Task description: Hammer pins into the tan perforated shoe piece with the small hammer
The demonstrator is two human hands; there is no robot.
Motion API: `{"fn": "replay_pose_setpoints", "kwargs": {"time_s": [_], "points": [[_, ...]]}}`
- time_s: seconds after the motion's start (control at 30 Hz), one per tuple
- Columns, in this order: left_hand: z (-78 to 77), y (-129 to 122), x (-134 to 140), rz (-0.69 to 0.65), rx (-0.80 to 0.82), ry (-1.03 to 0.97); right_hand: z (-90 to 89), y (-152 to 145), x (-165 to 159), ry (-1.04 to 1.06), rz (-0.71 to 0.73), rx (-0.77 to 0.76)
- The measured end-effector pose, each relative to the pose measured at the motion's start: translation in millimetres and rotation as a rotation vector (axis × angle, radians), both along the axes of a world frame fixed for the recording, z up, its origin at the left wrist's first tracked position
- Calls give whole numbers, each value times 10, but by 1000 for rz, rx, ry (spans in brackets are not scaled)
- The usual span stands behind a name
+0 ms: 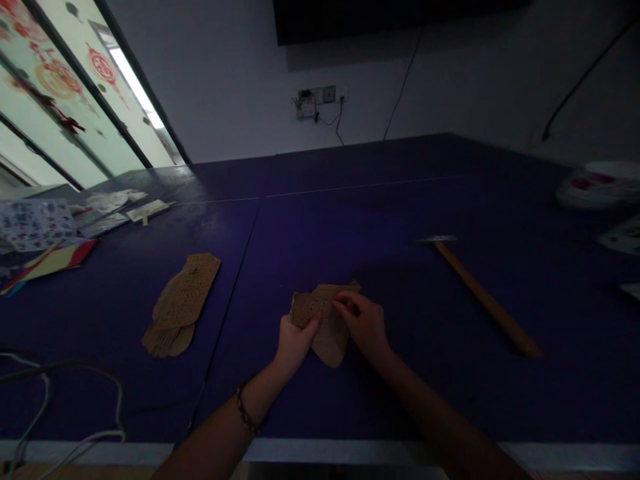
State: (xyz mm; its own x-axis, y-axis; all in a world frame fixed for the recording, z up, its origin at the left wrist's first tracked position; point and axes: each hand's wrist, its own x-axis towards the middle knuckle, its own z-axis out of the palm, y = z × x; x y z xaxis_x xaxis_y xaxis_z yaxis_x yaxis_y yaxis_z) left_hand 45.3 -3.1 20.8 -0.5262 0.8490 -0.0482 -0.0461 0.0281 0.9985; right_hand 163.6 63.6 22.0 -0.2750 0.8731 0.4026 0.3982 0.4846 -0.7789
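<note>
A brown cardboard piece (331,333) with a rounded lower end is held just above the table in front of me. My left hand (296,340) grips its left side, thumb on top and fingers underneath. Over its upper right part, my right hand (364,323) has thumb and forefinger pinched together; whatever is between them is too small to make out. To the left lies a stack of similar cardboard pieces (187,293), the top one dotted with small marks. A hammer (480,293) with a wooden handle rests on the table to the right.
The purple table (320,233) has seams across it. Papers and bags (45,223) lie at the far left, white cables (75,400) at the near left. A blurred white tub (607,183) stands at the right. Behind is a wall with sockets (320,97).
</note>
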Motion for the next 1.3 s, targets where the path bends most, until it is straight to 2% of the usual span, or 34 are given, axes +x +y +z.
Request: {"fn": "replay_pose_setpoints", "kwargs": {"time_s": [0.27,0.43,0.6,0.73,0.93,1.13,1.23,1.3], "points": [[6,-2,-3,43,-10,100,-57,-1,-25,-141,1,117],[12,25,-19,111,-7,55,-86,-23,-33,-113,-3,155],[50,19,-9,83,3,23,-97,-36,-17,-32,-11,150],[32,13,-8,64,8,10,-86,-28,-12,-84,38,142],[-3,14,-4,14,1,39,-92,-16,-27,-176,3,289],[-24,8,61,32,-3,-27,-144,-77,2,-51,-72,436],[-50,26,42,107,12,-79,-132,-127,29,51,-126,386],[-50,36,11,150,18,-113,-87,-132,34,242,-119,188]]}}
